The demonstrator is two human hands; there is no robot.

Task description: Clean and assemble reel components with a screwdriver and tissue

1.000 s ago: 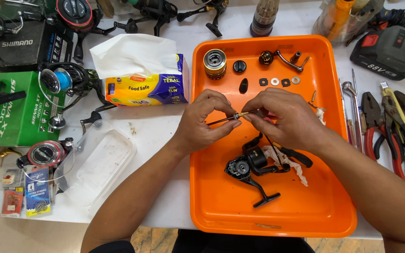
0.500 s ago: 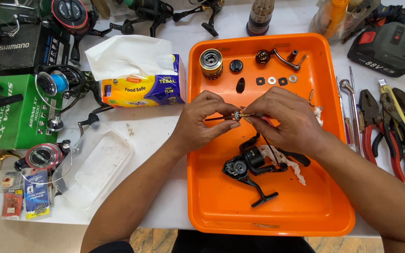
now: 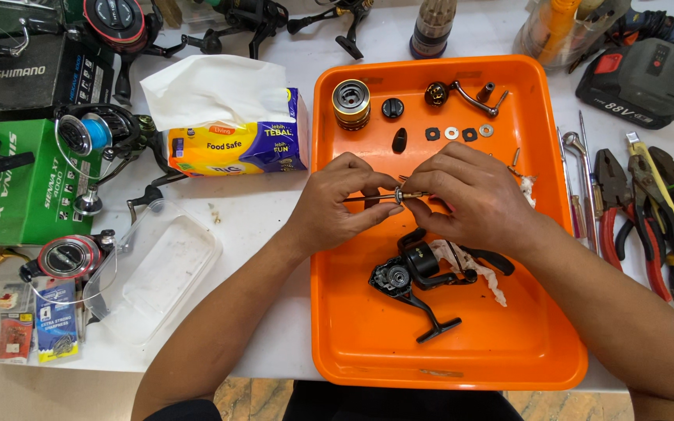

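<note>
While both hands, left hand and right hand, pinch together a thin shaft above the orange tray, probably so small parts cannot roll away, the reel body lies at 6 o'clock.

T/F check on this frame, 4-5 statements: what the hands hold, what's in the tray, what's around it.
1. Both hands, left hand and right hand, hold a thin shaft over the orange tray. True.
2. The black reel body lies outside the tray. False: it lies in the tray.
3. The gold spool stands in the tray's far left corner. True.
4. The pliers lie left of the tray. False: right of it.
5. The tissue pack sits in the tray. False: on the table, to its left.
</note>
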